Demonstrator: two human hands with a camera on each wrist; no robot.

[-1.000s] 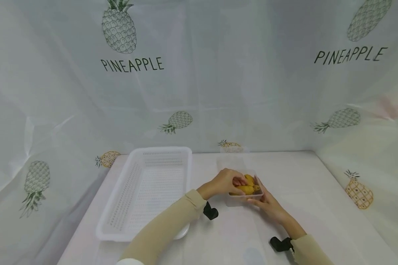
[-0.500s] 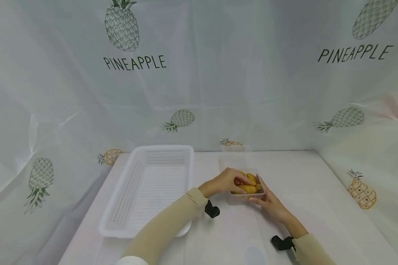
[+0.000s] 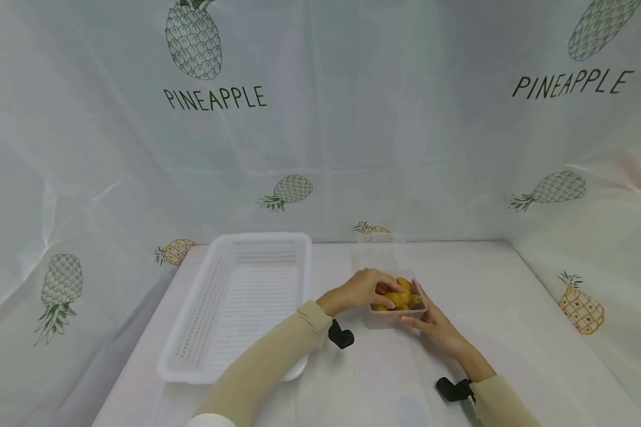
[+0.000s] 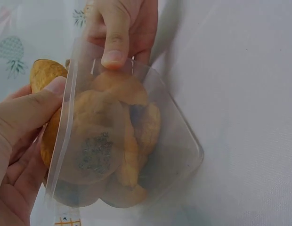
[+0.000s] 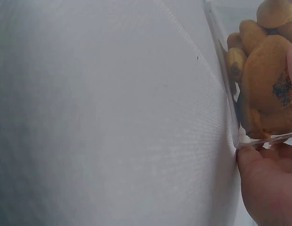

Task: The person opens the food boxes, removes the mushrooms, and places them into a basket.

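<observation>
A small clear plastic container [image 3: 381, 322] stands on the table, filled with yellow-brown rounded pieces [image 3: 404, 283] whose exact kind is unclear. My left hand [image 3: 359, 290] reaches over its left side and holds one piece [image 3: 396, 299] between thumb and fingers. In the left wrist view, that thumb lies at the rim, beside a yellow piece [image 4: 48, 73] standing above it. My right hand [image 3: 439, 330] grips the container at its right front corner, thumb on the front wall. The right wrist view shows a dark speckled patch on one large piece [image 5: 266, 70].
A large white perforated basket [image 3: 184, 341] sits to the left, partly behind my left sleeve [image 3: 269, 367]. The clear lid [image 3: 375, 258] lies behind the container. Black wrist mounts [image 3: 341, 337] hang below both wrists. A pineapple-print sheet [image 3: 341, 130] rises behind the table.
The piece in my left fingers has turned and shifted up slightly, and other yellow pieces now show below it along the front wall. My right hand stays on the container.
</observation>
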